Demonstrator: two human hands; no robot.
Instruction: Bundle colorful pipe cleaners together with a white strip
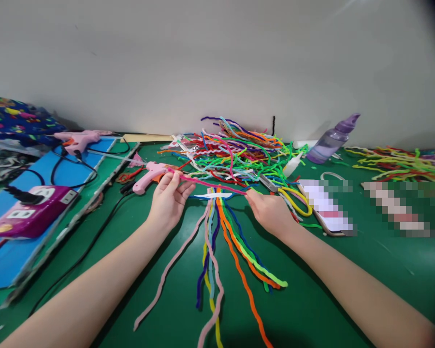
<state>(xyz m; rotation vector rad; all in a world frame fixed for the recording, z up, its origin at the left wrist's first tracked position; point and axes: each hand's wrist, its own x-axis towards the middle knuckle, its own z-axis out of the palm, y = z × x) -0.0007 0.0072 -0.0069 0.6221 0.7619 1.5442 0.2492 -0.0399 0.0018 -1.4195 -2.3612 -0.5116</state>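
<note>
A bright pink fuzzy stem (213,185) is stretched between my two hands. My left hand (170,197) pinches its left end between thumb and forefinger, beside a pink glue gun (150,176). Its right end is in my right hand (267,208), whose fingers are closed. Just below the pink stem, a white strip (213,195) crosses the top of a fan of coloured stems. Pink, yellow, light blue, purple, orange (242,278), green and dark blue stems spread from it toward me on the green table (148,275).
A tangled heap of coloured stems (235,150) lies behind my hands. Yellow-handled scissors (295,200), a white glue bottle (292,165), a purple bottle (328,145) and a phone (328,210) are rightward. A purple power strip (32,212) and another pink glue gun (80,140) sit leftward.
</note>
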